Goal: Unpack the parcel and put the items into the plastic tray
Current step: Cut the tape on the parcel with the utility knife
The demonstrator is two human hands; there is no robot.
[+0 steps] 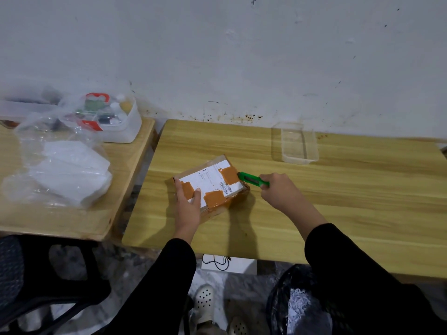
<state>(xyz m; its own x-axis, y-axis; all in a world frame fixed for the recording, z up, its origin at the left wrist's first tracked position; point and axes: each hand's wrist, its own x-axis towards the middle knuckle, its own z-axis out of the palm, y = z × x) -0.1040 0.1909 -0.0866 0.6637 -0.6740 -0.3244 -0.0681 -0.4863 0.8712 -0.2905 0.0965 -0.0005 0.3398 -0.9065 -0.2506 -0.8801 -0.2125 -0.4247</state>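
Our left hand [187, 204] lies flat on the parcel [212, 182], fingers straight and pressing on its near-left corner, thumb spread across the white label; it grips nothing. Our right hand [278, 189] is curled round the rear of a green cutter [252, 179], just right of the parcel. The cutter's front end meets the parcel's right edge by a patch of orange tape. The view is too soft there for us to tell whether a blade is out or touching the cardboard.

The parcel is a flat brown box patched with orange tape. It sits turned at an angle on the wooden table [338, 213], still sealed. Beyond it and to the right, well apart, the clear plastic tray [300, 161] stands near the wall.

Left of the parcel, across a narrow gap, is a second wooden table [72, 221]. On it we see a clear plastic bag [70, 172] of white material, and behind that bag a white tub [129, 131] of small mixed items. Nearer us than the parcel, on the left, stands a black chair [48, 274].
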